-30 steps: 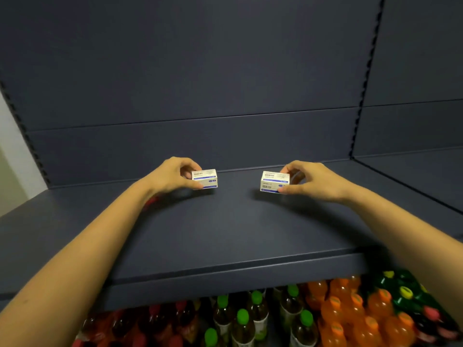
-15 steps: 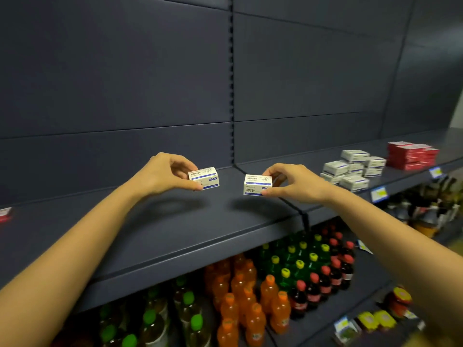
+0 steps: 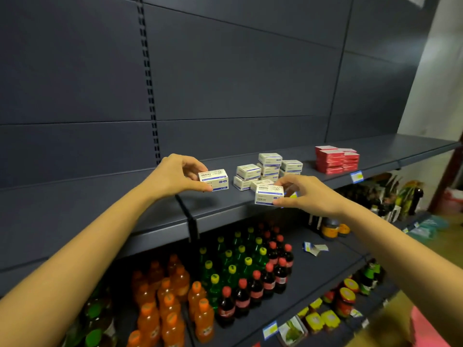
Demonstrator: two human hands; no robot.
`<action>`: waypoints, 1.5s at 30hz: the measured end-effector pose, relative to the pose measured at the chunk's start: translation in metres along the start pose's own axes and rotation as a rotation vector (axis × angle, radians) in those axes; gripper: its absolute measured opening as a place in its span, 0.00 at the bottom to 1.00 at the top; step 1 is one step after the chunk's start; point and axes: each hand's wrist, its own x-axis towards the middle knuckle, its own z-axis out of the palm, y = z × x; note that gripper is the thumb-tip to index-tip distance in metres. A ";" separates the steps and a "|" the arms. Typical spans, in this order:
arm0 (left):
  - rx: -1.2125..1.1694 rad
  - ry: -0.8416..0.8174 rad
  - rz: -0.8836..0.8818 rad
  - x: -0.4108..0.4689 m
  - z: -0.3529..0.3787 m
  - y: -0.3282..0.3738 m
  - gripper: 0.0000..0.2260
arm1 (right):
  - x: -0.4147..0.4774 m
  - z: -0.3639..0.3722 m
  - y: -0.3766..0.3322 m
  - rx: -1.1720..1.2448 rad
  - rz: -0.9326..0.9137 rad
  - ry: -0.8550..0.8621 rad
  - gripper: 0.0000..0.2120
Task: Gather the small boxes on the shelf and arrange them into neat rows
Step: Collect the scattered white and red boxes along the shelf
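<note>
My left hand (image 3: pixel 176 176) pinches a small white box with blue print (image 3: pixel 213 180) just above the dark shelf (image 3: pixel 100 211). My right hand (image 3: pixel 304 195) pinches a second white box (image 3: pixel 268 195) in front of a loose pile of white boxes (image 3: pixel 269 170). Both held boxes hang in the air, near the pile's left and front sides. The pile stands on the shelf, partly stacked two high. Part of the pile is hidden behind my right hand.
A stack of red boxes (image 3: pixel 335 159) sits farther right on the same shelf. Below are orange bottles (image 3: pixel 170 304), green bottles (image 3: pixel 233 261) and dark red-capped bottles (image 3: pixel 260 284). A slotted upright (image 3: pixel 150 96) divides the back panel. Jars (image 3: pixel 347 295) stand at lower right.
The view has swung right along the shelf. Both hands carried their boxes rightward, and they now hang beside the pile of white boxes, which was out of sight a second ago.
</note>
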 end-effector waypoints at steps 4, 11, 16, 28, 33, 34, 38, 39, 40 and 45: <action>0.026 0.023 0.002 0.032 0.028 0.018 0.17 | 0.001 -0.019 0.037 0.020 0.002 0.008 0.14; 0.060 0.069 -0.020 0.091 0.061 0.029 0.16 | 0.041 -0.049 0.090 0.033 -0.037 0.066 0.14; 0.058 0.069 -0.073 0.125 0.072 0.022 0.14 | 0.076 -0.072 0.119 0.036 -0.082 0.064 0.15; 0.071 0.124 -0.205 0.127 0.092 0.016 0.17 | 0.143 -0.079 0.157 0.043 -0.145 0.107 0.16; 0.117 0.264 -0.244 0.118 0.085 0.029 0.12 | 0.156 -0.073 0.164 -0.137 -0.166 -0.088 0.19; 0.146 0.289 -0.256 0.115 0.083 0.030 0.11 | 0.158 -0.075 0.163 -0.156 -0.183 -0.083 0.22; 0.311 0.379 -0.311 0.103 0.078 0.035 0.12 | 0.165 -0.083 0.144 -0.183 -0.317 -0.005 0.26; 0.369 0.395 -0.330 0.098 0.076 0.036 0.13 | 0.166 -0.083 0.136 -0.175 -0.359 0.001 0.25; 0.430 0.412 -0.354 0.093 0.074 0.038 0.15 | 0.168 -0.081 0.127 -0.170 -0.404 0.000 0.24; 0.679 0.486 -0.443 0.057 0.064 0.042 0.14 | 0.168 -0.055 0.080 -0.134 -0.603 -0.048 0.21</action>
